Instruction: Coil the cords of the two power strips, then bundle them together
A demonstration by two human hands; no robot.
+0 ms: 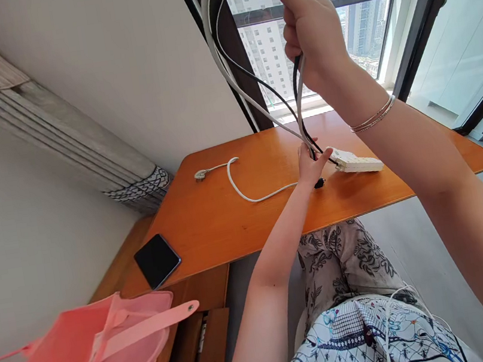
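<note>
My right hand (313, 28) is raised in front of the window, its fingers closed round a loop of white cable (211, 34) and black cable (266, 85). The loop's top runs out of view. Lower down, just above the table, my left hand (309, 166) is wrapped round the same cables where they come together. A small black connector (320, 182) pokes out beside it. Right of the left hand, a white power strip (359, 163) lies on the table. The white cord (253, 200) trails leftward across the tabletop to a white plug (201, 175).
The orange-brown wooden table (213, 233) reaches to the window (271, 49). A dark-screened tablet (157, 261) lies at its left front corner. A pink bag (81, 356) stands at lower left. A gathered curtain (56, 130) hangs along the wall. A thin white cord (387, 328) lies over my clothes.
</note>
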